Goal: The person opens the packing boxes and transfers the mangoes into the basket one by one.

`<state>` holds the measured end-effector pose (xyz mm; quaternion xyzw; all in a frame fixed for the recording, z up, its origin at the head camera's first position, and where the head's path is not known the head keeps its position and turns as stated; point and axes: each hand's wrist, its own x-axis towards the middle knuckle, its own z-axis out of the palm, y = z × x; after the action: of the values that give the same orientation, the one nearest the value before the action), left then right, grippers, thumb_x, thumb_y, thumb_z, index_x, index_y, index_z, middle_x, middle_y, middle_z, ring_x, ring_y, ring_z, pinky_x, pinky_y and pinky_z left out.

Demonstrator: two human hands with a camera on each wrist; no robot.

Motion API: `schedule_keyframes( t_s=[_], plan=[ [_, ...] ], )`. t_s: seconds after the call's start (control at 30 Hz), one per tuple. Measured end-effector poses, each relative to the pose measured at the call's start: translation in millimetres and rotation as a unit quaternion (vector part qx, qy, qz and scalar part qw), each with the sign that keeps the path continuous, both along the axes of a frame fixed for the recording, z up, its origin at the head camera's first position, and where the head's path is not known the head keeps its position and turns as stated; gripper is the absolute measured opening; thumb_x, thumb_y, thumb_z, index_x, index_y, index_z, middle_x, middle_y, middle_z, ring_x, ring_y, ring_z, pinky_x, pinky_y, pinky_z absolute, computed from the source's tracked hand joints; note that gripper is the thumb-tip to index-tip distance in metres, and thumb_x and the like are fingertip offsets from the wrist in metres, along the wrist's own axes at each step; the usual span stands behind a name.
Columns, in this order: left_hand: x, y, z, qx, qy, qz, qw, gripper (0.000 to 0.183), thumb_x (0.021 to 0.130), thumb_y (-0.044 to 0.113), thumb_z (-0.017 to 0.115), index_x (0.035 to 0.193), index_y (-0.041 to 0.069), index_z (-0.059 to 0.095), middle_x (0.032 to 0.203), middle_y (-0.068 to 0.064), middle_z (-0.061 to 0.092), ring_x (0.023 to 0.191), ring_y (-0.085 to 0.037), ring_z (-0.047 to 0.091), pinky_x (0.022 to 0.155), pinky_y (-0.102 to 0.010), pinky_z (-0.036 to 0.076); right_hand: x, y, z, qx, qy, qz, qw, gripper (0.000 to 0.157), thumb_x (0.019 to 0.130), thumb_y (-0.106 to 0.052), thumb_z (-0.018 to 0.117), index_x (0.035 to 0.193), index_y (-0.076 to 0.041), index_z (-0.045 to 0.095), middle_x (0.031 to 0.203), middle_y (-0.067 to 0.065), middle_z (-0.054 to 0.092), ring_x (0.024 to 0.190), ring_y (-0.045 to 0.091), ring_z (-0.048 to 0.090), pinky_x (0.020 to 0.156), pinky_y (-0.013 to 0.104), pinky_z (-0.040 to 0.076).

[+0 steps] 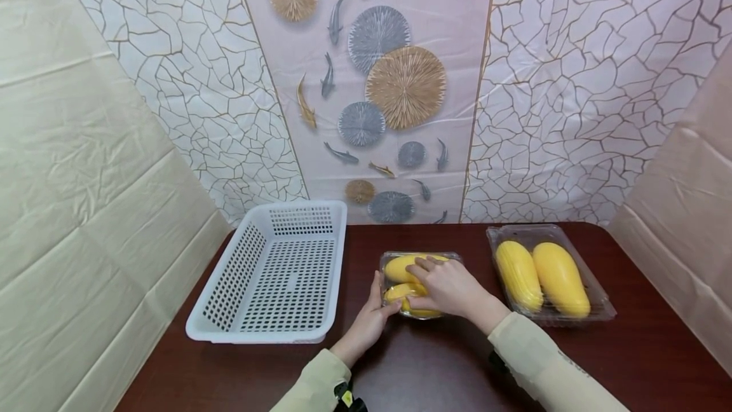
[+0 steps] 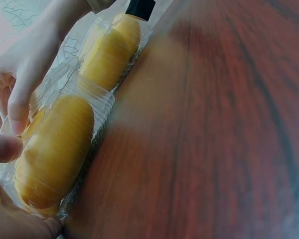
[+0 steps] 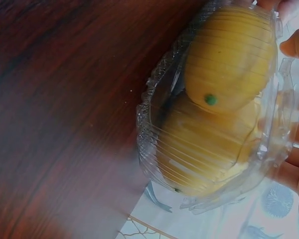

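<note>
left hand (image 1: 368,322) grips the near left corner of a clear lidded container (image 3: 144,132) between thumb and fingers. right hand (image 1: 448,286) lies over its top, fingers loosely bent against the lid. container rests on the dark table (image 1: 434,374), yellow fruit (image 1: 400,269) inside. right: second clear container (image 1: 598,294), two yellow pieces. left: white perforated basket (image 1: 260,336).

I look through the head view from high and well back, facing forward and down over the dark red-brown wooden table (image 1: 423,367) to the patterned pale cloth backdrop (image 1: 469,81). My left wrist view, close and tilted, faces rightward; my right wrist view, closer still, faces leftward. Both share the clear ribbed plastic box (image 3: 146,134) of oblong yellow fruits (image 3: 229,59), from opposite sides.
</note>
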<state>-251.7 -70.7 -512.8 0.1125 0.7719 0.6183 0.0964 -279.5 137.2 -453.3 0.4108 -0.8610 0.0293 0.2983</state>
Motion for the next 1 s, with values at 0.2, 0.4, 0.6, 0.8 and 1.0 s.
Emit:
schedule_keyframes(
  t_s=[0.2,0.4,0.6,0.8,1.0],
  plan=[
    [-2.2,-5.2,-4.9,0.004,0.012,-0.013,0.9998,0.091,0.099,0.023,0.06,0.16,0.002,-0.003,0.167,-0.019,0.005,0.152,-0.034,0.005,0.12,-0.055,0.008,-2.6,-0.4,4.7,-0.007,-0.037,-0.001,0.999,0.054,0.082,-0.051,0.076,0.111,-0.006,0.071,0.099,0.016,0.074,0.064,0.027,0.069,0.051,0.041,0.055],
    [4.7,-6.1,-3.5,0.018,0.001,-0.054,0.9984,0.087,0.103,0.023,0.055,0.161,0.007,-0.008,0.168,-0.015,-0.001,0.153,-0.031,0.0,0.12,-0.054,0.007,-7.7,6.3,17.9,-0.081,-0.151,-0.048,0.984,0.046,0.083,-0.042,0.078,0.119,-0.013,0.072,0.082,0.004,0.073,0.05,0.006,0.052,0.053,0.03,0.05],
    [8.0,-4.5,-2.3,0.021,0.002,-0.046,0.9987,0.088,0.104,0.027,0.055,0.16,0.008,-0.01,0.168,-0.014,-0.002,0.153,-0.03,0.001,0.12,-0.053,0.009,-8.0,4.5,23.9,-0.055,-0.171,-0.036,0.983,0.046,0.087,-0.046,0.075,0.121,-0.014,0.071,0.068,-0.002,0.064,0.04,0.003,0.035,0.045,0.024,0.038],
    [7.9,-6.8,-3.0,0.012,-0.006,-0.041,0.9991,0.091,0.103,0.034,0.057,0.161,0.01,-0.01,0.168,-0.011,0.001,0.153,-0.027,0.003,0.12,-0.053,0.011,-8.6,6.3,24.5,-0.073,-0.189,-0.034,0.979,0.043,0.088,-0.045,0.075,0.117,-0.014,0.073,0.082,0.001,0.073,0.04,-0.001,0.032,0.045,0.021,0.037],
    [7.4,-6.5,-4.6,0.009,-0.003,-0.042,0.9991,0.092,0.103,0.035,0.057,0.161,0.011,-0.009,0.168,-0.01,0.002,0.153,-0.027,0.005,0.121,-0.052,0.01,-9.8,9.5,24.3,-0.068,-0.192,-0.04,0.978,0.043,0.088,-0.048,0.073,0.117,-0.016,0.074,0.086,0.001,0.074,0.047,0.0,0.044,0.051,0.024,0.044]
  ],
)
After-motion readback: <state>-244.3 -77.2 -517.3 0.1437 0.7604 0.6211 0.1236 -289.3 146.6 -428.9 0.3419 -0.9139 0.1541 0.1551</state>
